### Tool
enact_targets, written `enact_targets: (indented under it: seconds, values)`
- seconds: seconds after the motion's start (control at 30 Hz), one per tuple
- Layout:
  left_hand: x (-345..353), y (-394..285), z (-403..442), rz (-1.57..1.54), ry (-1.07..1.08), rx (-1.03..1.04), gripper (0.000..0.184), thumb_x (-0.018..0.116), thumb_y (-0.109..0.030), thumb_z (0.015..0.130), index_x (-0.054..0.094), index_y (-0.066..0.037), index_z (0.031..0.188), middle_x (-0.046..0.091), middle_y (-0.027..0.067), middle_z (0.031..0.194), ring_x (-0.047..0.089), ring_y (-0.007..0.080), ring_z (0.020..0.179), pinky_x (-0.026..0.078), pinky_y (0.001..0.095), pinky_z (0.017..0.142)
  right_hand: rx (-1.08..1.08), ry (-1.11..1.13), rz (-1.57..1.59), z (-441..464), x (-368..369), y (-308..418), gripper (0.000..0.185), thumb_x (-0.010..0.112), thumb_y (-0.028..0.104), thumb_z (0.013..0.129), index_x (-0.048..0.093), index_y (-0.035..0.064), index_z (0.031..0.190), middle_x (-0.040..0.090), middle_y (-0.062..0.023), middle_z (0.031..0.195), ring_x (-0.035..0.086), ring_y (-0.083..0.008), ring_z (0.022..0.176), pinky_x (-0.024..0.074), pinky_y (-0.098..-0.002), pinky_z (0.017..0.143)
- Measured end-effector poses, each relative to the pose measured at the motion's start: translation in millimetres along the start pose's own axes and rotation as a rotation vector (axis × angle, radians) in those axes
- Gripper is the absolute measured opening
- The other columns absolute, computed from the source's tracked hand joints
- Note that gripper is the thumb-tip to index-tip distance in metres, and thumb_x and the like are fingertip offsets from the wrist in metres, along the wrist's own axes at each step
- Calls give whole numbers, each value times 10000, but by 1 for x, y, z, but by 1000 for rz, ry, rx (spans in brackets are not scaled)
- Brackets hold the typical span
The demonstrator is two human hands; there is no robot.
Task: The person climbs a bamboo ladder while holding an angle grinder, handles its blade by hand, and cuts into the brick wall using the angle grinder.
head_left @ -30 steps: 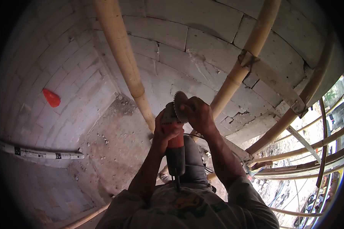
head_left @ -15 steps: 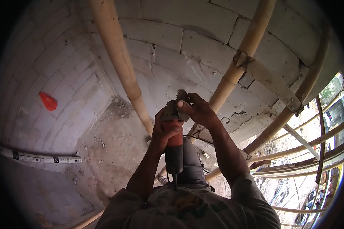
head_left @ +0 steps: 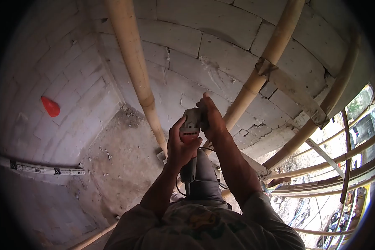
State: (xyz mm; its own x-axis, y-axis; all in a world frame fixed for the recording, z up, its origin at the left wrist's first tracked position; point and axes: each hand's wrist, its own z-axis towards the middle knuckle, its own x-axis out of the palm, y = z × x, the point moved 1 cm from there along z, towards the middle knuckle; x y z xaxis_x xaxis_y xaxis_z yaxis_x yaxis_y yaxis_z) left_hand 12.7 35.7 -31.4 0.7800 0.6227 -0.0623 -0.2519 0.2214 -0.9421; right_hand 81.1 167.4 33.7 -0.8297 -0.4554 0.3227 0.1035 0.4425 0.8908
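Note:
An angle grinder [head_left: 191, 120] with a grey head, red body and dark rear handle points away from me, above my legs. My left hand [head_left: 180, 146] is wrapped round its red body near the head. My right hand [head_left: 212, 118] lies along the right side of the grinder's head, its fingers stretched upward and its palm turned toward the disc side. The toothed saw blade on that side is now mostly hidden by this hand. A dark cord hangs in a loop beside the rear of the grinder.
Bamboo poles [head_left: 139, 79] slant in front of a pale block wall [head_left: 175, 33], one lashed to a plank [head_left: 293, 89]. A red object [head_left: 50, 106] is on the left wall, with a white wrapped pipe [head_left: 46, 168] below. Debris lies on the floor [head_left: 116, 162]; scaffolding stands at right.
My right hand has shifted from fingering the blade's edge to lying along its side, covering it. The grinder has turned slightly, still in my left hand.

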Motion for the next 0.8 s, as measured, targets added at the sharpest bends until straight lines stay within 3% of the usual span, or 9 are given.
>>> enact_targets:
  seconds: [0.23,0.3,0.43,0.63,0.8]
  values:
    - [-3,-18,4,-55,-3,-43,850,823,-148,725,397,-74,1456,497,203,1331,572,304,1196,466,411,1024,-149,0,26,10,4,-9,916,595,608,898,370,-92,1445,513,-181,1313,500,-253,1180,374,-348,1041]
    - [-2,-18,4,-68,-23,-59,852,826,-141,723,398,-82,1457,499,203,1330,578,307,1187,466,411,1023,-86,45,33,8,4,-4,915,600,596,895,363,-94,1446,498,-188,1340,493,-252,1196,376,-350,1037]
    - [-2,-14,4,7,-19,-16,855,806,-88,737,344,-38,1455,580,169,1235,614,227,1095,511,373,955,-40,-1,39,1,10,-3,852,616,564,882,423,-70,1416,519,-185,1325,513,-242,1154,401,-347,995]
    - [-3,-9,5,-48,-16,-63,872,809,-66,729,327,-58,1456,545,164,1281,603,227,1127,514,378,974,-275,-64,-158,10,8,-15,712,614,542,864,581,-4,1318,626,-180,1196,585,-248,1034,448,-352,899]
    - [-4,-12,9,-132,-21,-128,879,806,-48,725,323,-69,1459,545,153,1272,604,223,1121,521,373,966,-335,-59,-283,-1,16,-1,697,597,529,876,591,-25,1300,645,-198,1174,600,-255,1018,460,-354,885]
